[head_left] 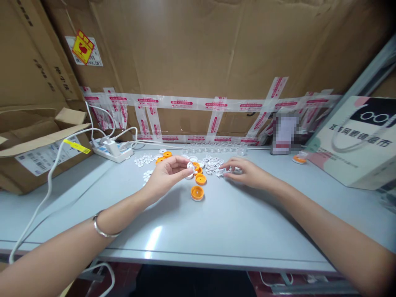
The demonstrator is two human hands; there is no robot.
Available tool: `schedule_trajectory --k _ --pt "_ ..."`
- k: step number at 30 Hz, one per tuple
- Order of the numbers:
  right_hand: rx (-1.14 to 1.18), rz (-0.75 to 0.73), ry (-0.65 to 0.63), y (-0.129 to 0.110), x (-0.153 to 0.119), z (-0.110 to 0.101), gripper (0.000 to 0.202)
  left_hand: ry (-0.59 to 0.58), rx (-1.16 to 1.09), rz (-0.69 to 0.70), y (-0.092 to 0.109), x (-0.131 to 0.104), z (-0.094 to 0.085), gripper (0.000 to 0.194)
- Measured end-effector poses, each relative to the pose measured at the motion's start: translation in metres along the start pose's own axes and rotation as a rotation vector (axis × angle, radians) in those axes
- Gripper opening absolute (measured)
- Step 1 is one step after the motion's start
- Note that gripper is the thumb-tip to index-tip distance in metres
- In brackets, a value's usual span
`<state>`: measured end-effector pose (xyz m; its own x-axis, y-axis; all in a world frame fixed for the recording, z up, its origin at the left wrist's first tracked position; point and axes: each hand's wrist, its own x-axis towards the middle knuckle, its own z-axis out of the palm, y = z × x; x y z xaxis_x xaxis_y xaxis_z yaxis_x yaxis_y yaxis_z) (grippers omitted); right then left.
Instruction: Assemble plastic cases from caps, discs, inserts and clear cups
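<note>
Between the thumb and fingers of my left hand point(168, 173) is a small white part point(191, 166), held just above the table. Beside it lie round orange pieces; one orange piece point(201, 178) sits in the middle, and another orange piece with a white rim point(197, 192) is nearer to me. My right hand point(241, 171) reaches down at the right edge of a pile of small white parts point(213, 164); its thumb and fingers are apart, and any part between them is too small to make out. White discs point(144, 160) lie left of my left hand.
Clear round pieces point(216, 148) line the back of the grey table point(216, 231). At the left are an open cardboard box point(40, 144) and a white power strip point(114, 152) with cables. A phone-like object point(284, 134), partly pixelated, and a printed bag point(355, 140) stand at the right.
</note>
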<state>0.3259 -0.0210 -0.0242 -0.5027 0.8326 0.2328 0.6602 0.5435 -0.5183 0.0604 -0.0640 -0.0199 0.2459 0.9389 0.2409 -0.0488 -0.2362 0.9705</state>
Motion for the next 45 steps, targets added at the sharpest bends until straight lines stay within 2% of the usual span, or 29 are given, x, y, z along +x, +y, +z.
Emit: schedule_trajectory --k 5,9,13,18,21,26,30,40,45 --pt "0.106 -0.007 0.083 -0.002 0.003 0.010 0.015 -0.019 -0.011 -0.018 -0.001 0.000 -0.001 0.022" --pt "0.238 0.121 0.175 -0.008 0.004 0.009 0.025 -0.021 -0.010 -0.018 -0.002 0.001 -0.002 0.021" --pt "0.730 0.331 0.207 -0.028 0.002 0.012 0.027 -0.066 0.041 0.015 -0.006 0.001 0.000 0.021" --pt "1.337 0.461 0.128 -0.062 -0.004 0.030 0.024 -0.125 0.125 0.122 -0.009 -0.001 0.005 0.029" --pt "1.485 0.469 0.106 -0.075 -0.009 0.041 0.024 -0.127 0.185 0.182 -0.008 -0.003 0.008 0.025" --pt "1.439 0.393 0.185 -0.083 -0.014 0.052 0.025 -0.082 0.363 0.297 -0.005 -0.007 0.014 0.023" --pt "1.283 0.296 0.245 -0.084 -0.013 0.056 0.021 -0.020 0.427 0.336 -0.003 -0.009 0.017 0.019" --pt "0.805 0.144 0.289 -0.081 -0.012 0.053 0.019 -0.055 0.364 0.295 -0.003 -0.010 0.014 0.017" --pt "0.727 0.088 0.309 -0.078 -0.012 0.051 0.021 -0.053 0.364 0.260 0.000 -0.011 0.014 0.021"
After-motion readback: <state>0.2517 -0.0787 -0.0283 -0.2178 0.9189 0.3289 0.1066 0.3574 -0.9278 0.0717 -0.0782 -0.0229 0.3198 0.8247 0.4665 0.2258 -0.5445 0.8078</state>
